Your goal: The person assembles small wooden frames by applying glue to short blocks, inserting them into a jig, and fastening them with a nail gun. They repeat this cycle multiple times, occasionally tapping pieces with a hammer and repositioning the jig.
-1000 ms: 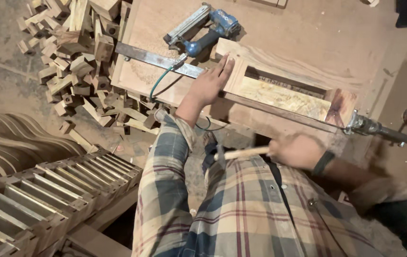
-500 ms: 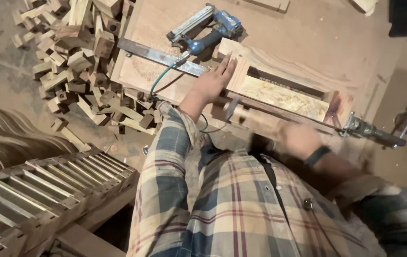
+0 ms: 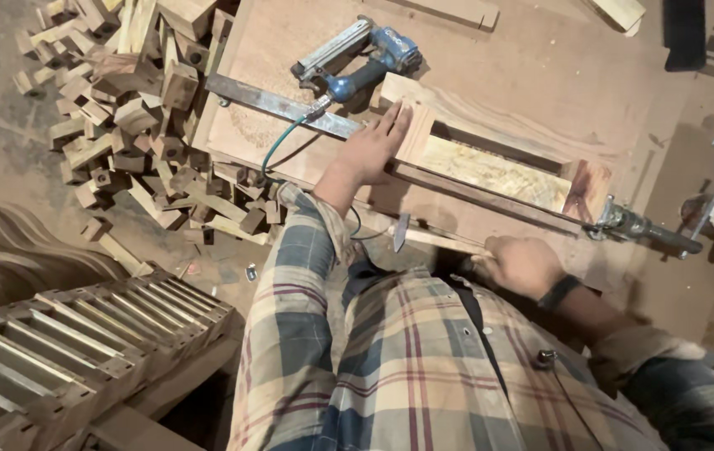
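The person's left hand (image 3: 369, 150) lies flat, fingers spread and straight, on the near end block of a rectangular wooden frame (image 3: 491, 171) that sits on the worktop (image 3: 541, 75). Its grip is fully open: the palm presses down and closes on nothing. The right hand (image 3: 522, 266) is closed in a fist around the wooden handle of a hammer (image 3: 411, 235), whose small metal head points at the near edge of the worktop, just below the frame. A long metal bar clamp (image 3: 491, 196) runs along the front of the frame, and its screw end juts past the frame's right corner. Just beyond the left hand's fingertips lies a blue pneumatic nail gun (image 3: 357, 58), with a green hose curling off the worktop's edge. A flat metal bar (image 3: 278, 104) lies under the gun. To the left, a heap of small wood offcuts (image 3: 131, 117) covers the floor, and slatted wooden frames (image 3: 81, 334) are stacked in the lower left.
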A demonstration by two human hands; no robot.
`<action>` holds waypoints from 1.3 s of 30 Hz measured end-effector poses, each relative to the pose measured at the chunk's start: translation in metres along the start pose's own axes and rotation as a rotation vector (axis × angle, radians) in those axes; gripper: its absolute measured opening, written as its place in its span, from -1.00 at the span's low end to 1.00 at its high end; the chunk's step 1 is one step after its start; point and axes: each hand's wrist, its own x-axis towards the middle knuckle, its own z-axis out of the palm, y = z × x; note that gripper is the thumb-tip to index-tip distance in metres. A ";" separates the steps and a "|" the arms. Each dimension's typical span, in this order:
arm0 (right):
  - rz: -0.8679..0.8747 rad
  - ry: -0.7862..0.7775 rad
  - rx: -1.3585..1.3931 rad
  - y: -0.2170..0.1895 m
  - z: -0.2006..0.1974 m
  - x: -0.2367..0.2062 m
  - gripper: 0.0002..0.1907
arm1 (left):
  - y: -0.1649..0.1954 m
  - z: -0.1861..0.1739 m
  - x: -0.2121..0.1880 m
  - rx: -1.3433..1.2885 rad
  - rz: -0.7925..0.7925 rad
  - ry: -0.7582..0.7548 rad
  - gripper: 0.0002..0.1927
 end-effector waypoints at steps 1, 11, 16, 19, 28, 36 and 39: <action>-0.007 0.066 0.077 0.001 0.004 -0.007 -0.73 | 0.000 -0.002 -0.001 -0.020 -0.011 -0.029 0.46; 0.127 0.597 0.266 -0.016 -0.014 0.012 -0.82 | -0.011 0.006 -0.004 -0.098 0.131 0.130 0.46; 0.345 0.161 0.001 -0.008 0.032 0.037 -0.69 | -0.002 -0.007 -0.007 -0.021 0.018 0.028 0.49; 0.245 0.287 0.090 0.016 0.041 0.014 -0.64 | 0.004 -0.007 -0.010 -0.095 -0.009 0.060 0.41; 0.508 0.614 0.266 0.045 0.002 -0.049 -0.71 | -0.005 0.028 0.003 -0.027 0.071 0.356 0.28; 0.687 0.196 0.067 0.079 0.066 -0.106 -0.71 | 0.006 0.017 0.011 -0.018 0.057 0.222 0.27; 0.441 0.676 0.083 0.087 0.068 -0.131 -0.81 | 0.012 0.017 0.013 -0.009 0.059 0.194 0.27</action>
